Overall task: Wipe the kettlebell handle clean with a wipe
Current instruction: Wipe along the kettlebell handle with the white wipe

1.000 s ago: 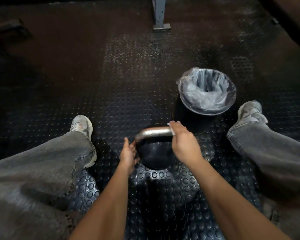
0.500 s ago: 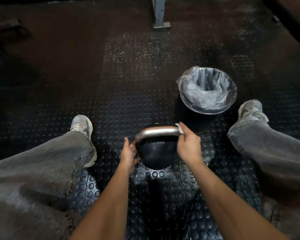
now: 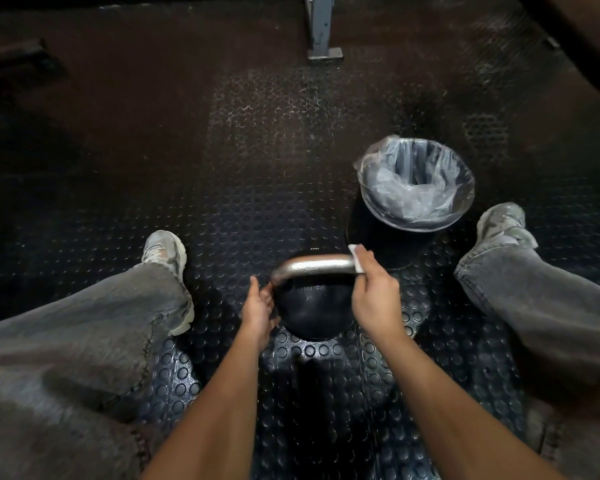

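Nearest the camera, two bare forearms reach forward over a studded black rubber floor (image 3: 222, 188) toward a black kettlebell (image 3: 312, 306) that stands upright on it between the person's spread legs in grey jeans.

The left hand (image 3: 258, 308) lies against the kettlebell's left side, just below the left end of the handle; its fingers look fairly straight and close together, touching the round body rather than wrapping anything (the fingertips themselves are hidden behind the bell).

The right hand (image 3: 374, 292) is at the right end of the kettlebell's silver handle (image 3: 317, 265). Its fingers are curled and clamped on a small white wipe (image 3: 357, 259), which sits between the fingertips and the metal, folded over the handle's right bend. A corner of the wipe sticks out above the fingers. The rest of the handle, left of the fingers, is bare and shiny.

A grey shoe flanks the kettlebell on each side. Just beyond the kettlebell, to its right, stands a black bin (image 3: 388, 237) lined with a clear plastic bag (image 3: 416, 181), near the wiping hand but apart from it. Far beyond the kettlebell, a grey metal post (image 3: 321, 29) meets the floor.
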### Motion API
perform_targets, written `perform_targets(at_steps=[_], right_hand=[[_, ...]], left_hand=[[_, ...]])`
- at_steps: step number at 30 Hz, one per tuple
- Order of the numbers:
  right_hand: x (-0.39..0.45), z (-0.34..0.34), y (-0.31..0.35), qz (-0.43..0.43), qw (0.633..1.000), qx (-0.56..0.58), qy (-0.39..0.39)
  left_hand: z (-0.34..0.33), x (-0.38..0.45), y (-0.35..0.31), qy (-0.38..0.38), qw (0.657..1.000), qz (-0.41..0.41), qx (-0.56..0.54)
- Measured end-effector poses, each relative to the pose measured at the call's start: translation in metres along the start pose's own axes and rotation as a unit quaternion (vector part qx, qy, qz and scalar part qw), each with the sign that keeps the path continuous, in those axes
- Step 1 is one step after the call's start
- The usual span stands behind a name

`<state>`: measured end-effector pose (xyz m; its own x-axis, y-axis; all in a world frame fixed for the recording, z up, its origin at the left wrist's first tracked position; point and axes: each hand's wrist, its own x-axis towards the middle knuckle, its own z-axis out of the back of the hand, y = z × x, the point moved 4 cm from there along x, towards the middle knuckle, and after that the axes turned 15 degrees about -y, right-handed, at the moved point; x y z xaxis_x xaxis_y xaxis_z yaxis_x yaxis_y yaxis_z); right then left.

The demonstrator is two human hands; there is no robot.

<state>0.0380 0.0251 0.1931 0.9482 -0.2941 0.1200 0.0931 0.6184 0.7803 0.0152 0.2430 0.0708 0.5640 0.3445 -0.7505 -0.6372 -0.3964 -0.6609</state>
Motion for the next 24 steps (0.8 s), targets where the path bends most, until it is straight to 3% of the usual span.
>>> perform_targets(at_steps=[3,5,7,10,12,14,17,19,21,24], right_hand=[[-0.015,-0.011,0.021,0.230,0.968,-0.070,0.069],[-0.029,-0.008,0.013,0.284,0.953,-0.082,0.068],[-0.036,0.001,-0.002,0.223,0.971,-0.070,0.036],[-0.021,0.006,-0.015,0.060,0.996,-0.064,0.002],[-0.004,0.000,-0.009,0.020,0.997,-0.075,0.009],[0.005,-0.007,0.009,0.076,0.992,-0.099,0.026],[-0.009,-0.013,0.032,0.243,0.957,-0.139,0.071],[-0.022,-0.009,0.025,0.280,0.947,-0.140,0.073],[-0.026,0.002,0.006,0.214,0.969,-0.112,0.056],[-0.013,0.011,-0.012,0.030,0.996,-0.080,0.025]], left_hand=[[-0.002,-0.002,0.000,0.002,1.000,0.007,-0.004],[-0.002,-0.003,-0.001,0.000,1.000,0.011,-0.008],[-0.002,-0.003,-0.002,-0.003,1.000,0.011,-0.010],[-0.002,-0.007,-0.003,0.002,1.000,0.005,-0.009],[-0.001,-0.007,-0.004,0.001,1.000,0.003,-0.007],[-0.002,-0.005,-0.003,-0.002,1.000,0.005,-0.008],[-0.002,-0.003,-0.002,0.005,1.000,0.009,-0.006],[-0.001,-0.003,-0.001,0.003,1.000,0.011,-0.007],[-0.002,-0.004,-0.002,0.001,1.000,0.009,-0.008],[-0.002,-0.005,-0.003,0.000,1.000,0.003,-0.006]])
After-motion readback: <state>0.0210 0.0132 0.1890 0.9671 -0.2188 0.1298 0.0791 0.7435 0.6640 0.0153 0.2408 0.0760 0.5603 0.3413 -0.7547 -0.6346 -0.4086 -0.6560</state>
